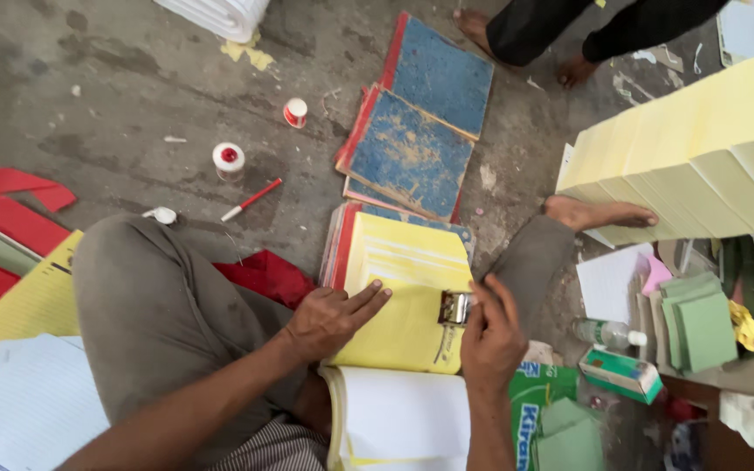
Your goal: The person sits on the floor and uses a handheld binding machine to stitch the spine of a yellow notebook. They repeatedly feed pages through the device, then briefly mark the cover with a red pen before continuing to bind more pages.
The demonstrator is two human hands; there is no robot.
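Grey concrete floor (133, 78) carries everything; left hand (332, 318), fingers spread flat, pins the yellow pad (403, 279) steady on the lap; right hand (489, 336) has fingers clamped on a metal stapler (455, 307) at its edge.

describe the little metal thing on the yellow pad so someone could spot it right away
Find the yellow pad on the floor between the seated person's knees, with the left hand flat on it. At its right edge, the right hand pinches a small metal clip. It is the only shiny silver piece among paper and card.
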